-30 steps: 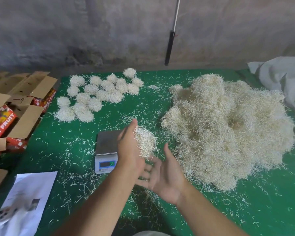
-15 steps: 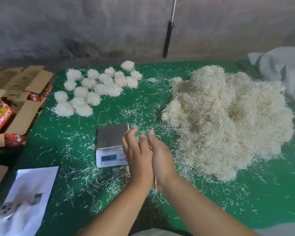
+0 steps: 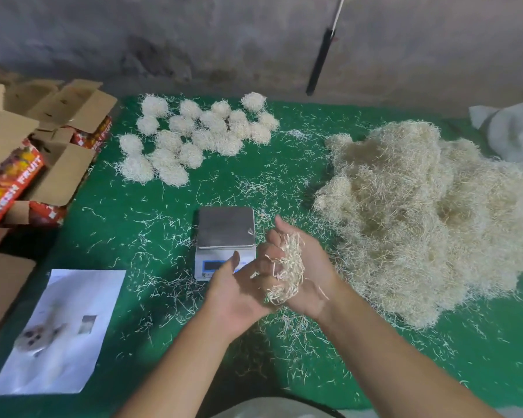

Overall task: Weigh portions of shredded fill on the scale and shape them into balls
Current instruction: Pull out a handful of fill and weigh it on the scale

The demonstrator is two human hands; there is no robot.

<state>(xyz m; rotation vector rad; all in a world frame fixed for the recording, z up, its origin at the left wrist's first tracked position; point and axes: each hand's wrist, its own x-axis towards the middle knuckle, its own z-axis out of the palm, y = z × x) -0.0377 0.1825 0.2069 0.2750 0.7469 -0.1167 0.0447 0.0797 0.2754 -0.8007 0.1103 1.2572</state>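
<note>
Near the bench's front edge, beside the scale (image 3: 226, 227), both hands press a wad of shredded fill (image 3: 287, 271): left hand (image 3: 239, 292) flat-fingered, right hand (image 3: 307, 267) cupping it. Finished balls (image 3: 194, 140) sit far-left.

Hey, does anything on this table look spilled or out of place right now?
Yes. Loose strands of fill are scattered all over the green table, thickest around the scale and under the hands. One stray strand lies on the scale's otherwise bare plate. The finished balls and big pile look orderly.
</note>
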